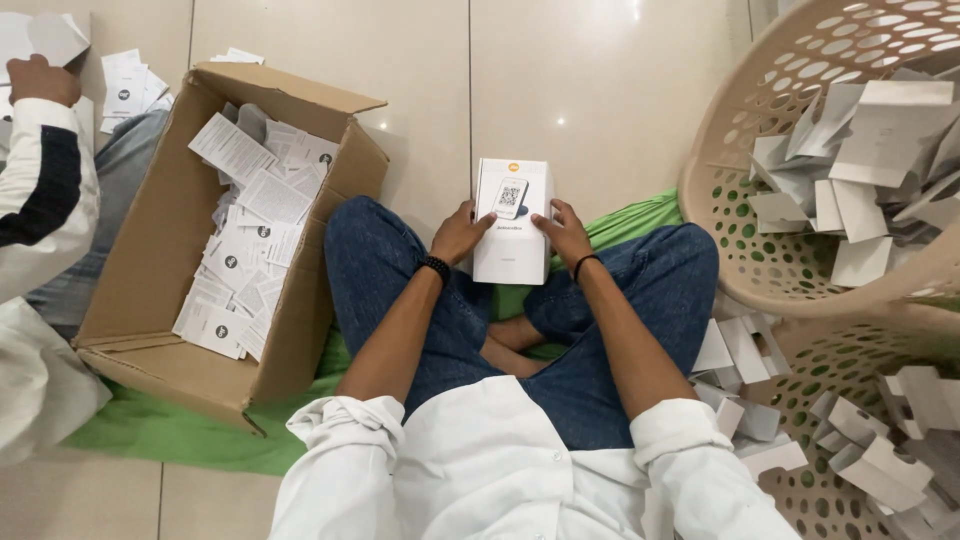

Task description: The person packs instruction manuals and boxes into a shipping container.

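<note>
At the centre of the frame, a white carton [513,222] held upright above crossed legs in blue jeans. Left hand [459,234] pressed on its left edge, grip closed around the carton; right hand [564,230] likewise clasping the right edge. At left, an open cardboard box [140,290] full of printed leaflets [255,235], on a green cloth [170,430]. At right, beige plastic baskets [800,260] with folded white inserts [865,150]. In the upper left, another person's hand [42,80].
</note>
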